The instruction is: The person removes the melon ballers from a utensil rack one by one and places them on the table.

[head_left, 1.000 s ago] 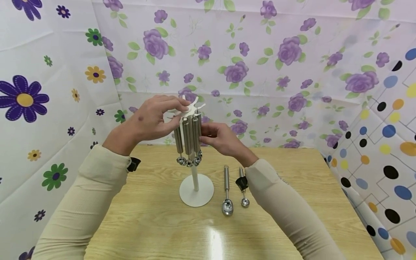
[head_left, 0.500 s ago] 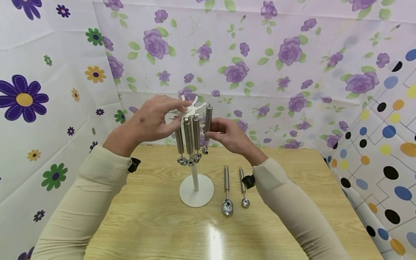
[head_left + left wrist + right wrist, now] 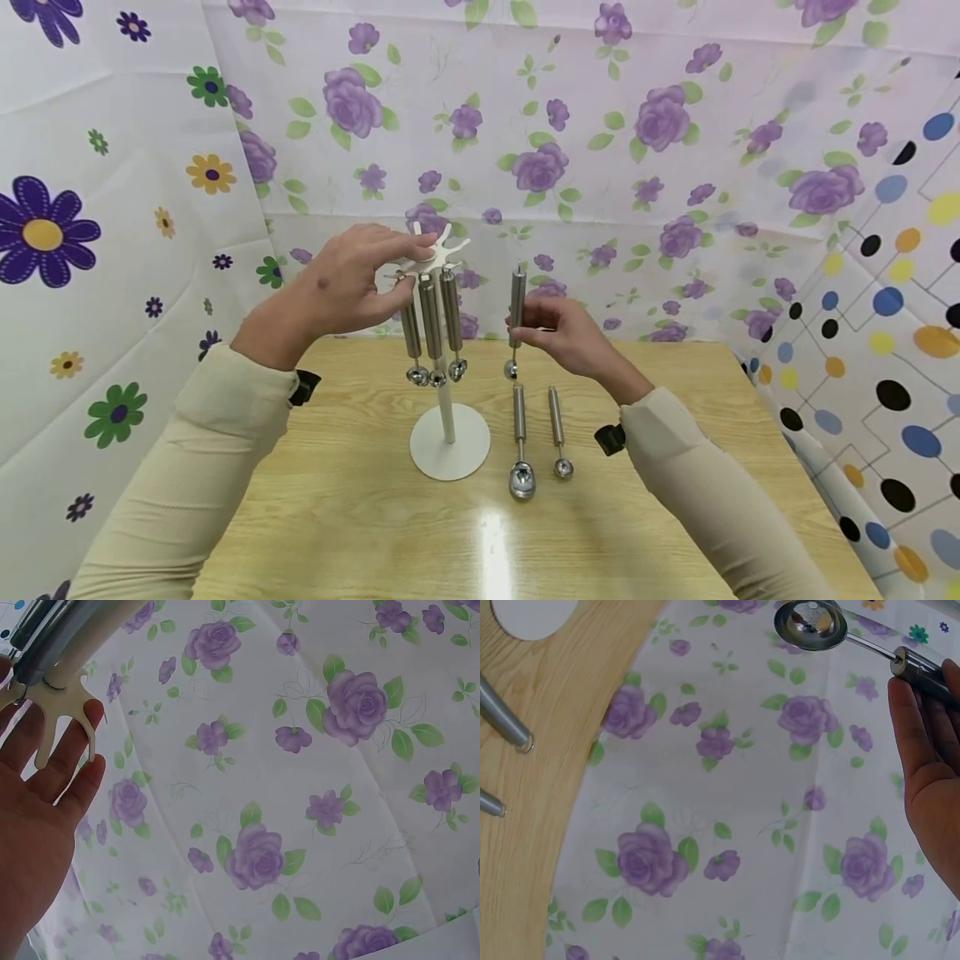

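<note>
A white utensil stand [image 3: 465, 457] rises from a round base on the table. My left hand [image 3: 330, 279] holds its pronged top, fingers over it and thumb at the side; the left wrist view shows the fingers against the prongs [image 3: 67, 712]. Several steel scoops [image 3: 431, 321] hang from the stand, bowls down. To the right, my right hand [image 3: 573, 337] pinches another steel scoop [image 3: 517, 292] by its handle, upright and apart from the stand. Its round, shiny bowl [image 3: 810, 628] shows in the right wrist view.
A larger scoop [image 3: 521, 479] and a smaller scoop [image 3: 563, 467] lie on the wooden table [image 3: 360, 517], right of the base. Behind stands a floral cloth [image 3: 660, 200]; patterned cloths hang at both sides.
My right hand has taken a scoop off the stand and moved it to the right and slightly down. The left hand stays on the stand's top.
</note>
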The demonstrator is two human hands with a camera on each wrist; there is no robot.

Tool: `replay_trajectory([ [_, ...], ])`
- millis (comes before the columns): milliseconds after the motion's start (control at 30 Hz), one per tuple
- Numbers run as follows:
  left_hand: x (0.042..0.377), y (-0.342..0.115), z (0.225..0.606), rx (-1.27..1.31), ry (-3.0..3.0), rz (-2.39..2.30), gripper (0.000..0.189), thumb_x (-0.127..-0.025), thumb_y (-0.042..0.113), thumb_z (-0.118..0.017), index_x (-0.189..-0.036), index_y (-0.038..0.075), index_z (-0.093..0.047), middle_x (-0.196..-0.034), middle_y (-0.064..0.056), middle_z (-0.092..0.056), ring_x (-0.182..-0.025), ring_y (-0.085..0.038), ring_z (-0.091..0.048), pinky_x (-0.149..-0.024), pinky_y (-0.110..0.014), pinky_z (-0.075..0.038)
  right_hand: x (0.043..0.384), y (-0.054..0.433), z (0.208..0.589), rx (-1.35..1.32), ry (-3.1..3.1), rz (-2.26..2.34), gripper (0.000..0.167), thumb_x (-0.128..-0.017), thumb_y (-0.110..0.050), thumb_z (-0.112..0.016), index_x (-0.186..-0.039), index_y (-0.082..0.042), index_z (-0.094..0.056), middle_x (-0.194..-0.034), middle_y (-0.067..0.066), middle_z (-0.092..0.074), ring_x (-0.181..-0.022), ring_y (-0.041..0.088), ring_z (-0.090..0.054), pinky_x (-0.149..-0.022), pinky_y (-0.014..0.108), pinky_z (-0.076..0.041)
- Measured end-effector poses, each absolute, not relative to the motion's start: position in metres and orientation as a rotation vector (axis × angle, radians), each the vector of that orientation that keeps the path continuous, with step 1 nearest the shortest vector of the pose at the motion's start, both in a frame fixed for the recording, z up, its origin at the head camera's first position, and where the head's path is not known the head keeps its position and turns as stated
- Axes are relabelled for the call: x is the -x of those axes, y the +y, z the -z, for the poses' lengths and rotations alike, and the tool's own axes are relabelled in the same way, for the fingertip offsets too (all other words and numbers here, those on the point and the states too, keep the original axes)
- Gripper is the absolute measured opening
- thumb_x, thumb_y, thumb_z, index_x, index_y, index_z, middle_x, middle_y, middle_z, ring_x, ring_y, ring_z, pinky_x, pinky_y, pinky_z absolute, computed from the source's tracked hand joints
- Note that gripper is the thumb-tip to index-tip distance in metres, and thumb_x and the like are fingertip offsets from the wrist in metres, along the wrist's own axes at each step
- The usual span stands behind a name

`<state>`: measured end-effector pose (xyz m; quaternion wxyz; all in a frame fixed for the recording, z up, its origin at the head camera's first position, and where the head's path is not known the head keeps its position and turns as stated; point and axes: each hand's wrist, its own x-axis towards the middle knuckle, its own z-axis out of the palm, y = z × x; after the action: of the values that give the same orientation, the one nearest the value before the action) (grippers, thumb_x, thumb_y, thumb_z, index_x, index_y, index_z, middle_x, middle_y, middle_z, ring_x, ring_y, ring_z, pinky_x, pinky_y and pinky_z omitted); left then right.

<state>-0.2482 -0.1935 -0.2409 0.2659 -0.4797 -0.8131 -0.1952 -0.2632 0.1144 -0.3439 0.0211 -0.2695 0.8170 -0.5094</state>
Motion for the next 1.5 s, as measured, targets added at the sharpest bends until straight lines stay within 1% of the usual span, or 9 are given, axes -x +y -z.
replay_trajectory([
  [200, 0.248, -0.192, 0.240, 1.301, -2.177, 0.508, 0.029, -0.086, 0.004, -0.068, -0.115, 0.000, -0.071, -0.110, -0.015, -0.073, -0.099, -0.034, -0.068, -0.093, -0.055, -0.046, 0.258, 0.124, 0.351, 0.817, 2.532, 1.580, 0.024, -0.095, -0.011, -0.068, -0.117, -0.001, -0.069, -0.105, 0.011, -0.071, -0.097, 0.024, -0.069, -0.086, 0.040, -0.056],
  [333, 0.247, -0.190, 0.240, 1.269, -2.195, 0.495, 0.027, -0.085, 0.009, -0.070, -0.111, 0.002, -0.071, -0.117, -0.015, -0.072, -0.090, -0.033, -0.066, -0.086, -0.052, -0.047, 0.256, 0.131, 0.358, 0.797, 2.543, 1.576, 0.026, -0.095, -0.010, -0.068, -0.120, -0.001, -0.068, -0.107, 0.012, -0.071, -0.098, 0.024, -0.069, -0.087, 0.039, -0.056],
  [500, 0.244, -0.189, 0.241, 1.220, -2.207, 0.459, 0.031, -0.083, 0.016, -0.073, -0.111, 0.003, -0.071, -0.121, -0.014, -0.070, -0.080, -0.029, -0.058, -0.076, -0.048, -0.043, 0.256, 0.138, 0.364, 0.737, 2.558, 1.564, 0.026, -0.095, -0.012, -0.068, -0.120, -0.004, -0.068, -0.108, 0.010, -0.071, -0.099, 0.023, -0.069, -0.087, 0.039, -0.056],
  [700, 0.245, -0.186, 0.242, 1.214, -2.193, 0.460, 0.032, -0.081, 0.018, -0.079, -0.108, 0.002, -0.073, -0.120, -0.015, -0.070, -0.083, -0.030, -0.058, -0.081, -0.052, -0.043, 0.255, 0.144, 0.369, 0.705, 2.561, 1.568, 0.030, -0.095, -0.014, -0.069, -0.122, -0.002, -0.067, -0.109, 0.011, -0.071, -0.100, 0.024, -0.069, -0.087, 0.041, -0.056],
  [933, 0.248, -0.183, 0.240, 1.282, -2.156, 0.526, 0.032, -0.077, 0.013, -0.083, -0.102, -0.004, -0.072, -0.116, -0.020, -0.070, -0.090, -0.034, -0.064, -0.079, -0.047, -0.047, 0.257, 0.150, 0.375, 0.667, 2.568, 1.591, 0.029, -0.095, -0.014, -0.069, -0.121, -0.001, -0.068, -0.110, 0.013, -0.071, -0.100, 0.025, -0.069, -0.088, 0.042, -0.056],
  [1000, 0.247, -0.183, 0.240, 1.265, -2.165, 0.510, 0.034, -0.077, 0.015, -0.084, -0.103, -0.003, -0.073, -0.116, -0.019, -0.071, -0.092, -0.034, -0.064, -0.081, -0.048, -0.047, 0.257, 0.152, 0.376, 0.657, 2.567, 1.591, 0.029, -0.095, -0.013, -0.069, -0.121, -0.001, -0.068, -0.109, 0.013, -0.071, -0.100, 0.025, -0.069, -0.088, 0.042, -0.055],
  [1233, 0.244, -0.184, 0.239, 1.168, -2.172, 0.412, 0.035, -0.076, 0.026, -0.085, -0.103, 0.004, -0.077, -0.118, -0.009, -0.072, -0.081, -0.027, -0.052, -0.077, -0.050, -0.040, 0.260, 0.159, 0.381, 0.640, 2.568, 1.589, 0.029, -0.095, -0.013, -0.069, -0.120, 0.001, -0.067, -0.108, 0.013, -0.071, -0.098, 0.025, -0.068, -0.087, 0.042, -0.055],
  [1400, 0.245, -0.185, 0.238, 1.182, -2.182, 0.443, 0.032, -0.077, 0.022, -0.085, -0.102, 0.004, -0.077, -0.118, -0.010, -0.072, -0.103, -0.033, -0.061, -0.094, -0.056, -0.040, 0.260, 0.161, 0.385, 0.630, 2.556, 1.598, 0.029, -0.094, -0.012, -0.070, -0.119, 0.003, -0.067, -0.106, 0.014, -0.071, -0.097, 0.025, -0.068, -0.086, 0.039, -0.056],
  [1500, 0.245, -0.185, 0.238, 1.184, -2.210, 0.435, 0.035, -0.078, 0.024, -0.084, -0.105, 0.002, -0.077, -0.118, -0.010, -0.072, -0.104, -0.032, -0.067, -0.100, -0.057, -0.039, 0.261, 0.164, 0.389, 0.623, 2.564, 1.597, 0.027, -0.094, -0.012, -0.070, -0.117, 0.003, -0.068, -0.105, 0.014, -0.071, -0.096, 0.024, -0.069, -0.084, 0.036, -0.056],
])
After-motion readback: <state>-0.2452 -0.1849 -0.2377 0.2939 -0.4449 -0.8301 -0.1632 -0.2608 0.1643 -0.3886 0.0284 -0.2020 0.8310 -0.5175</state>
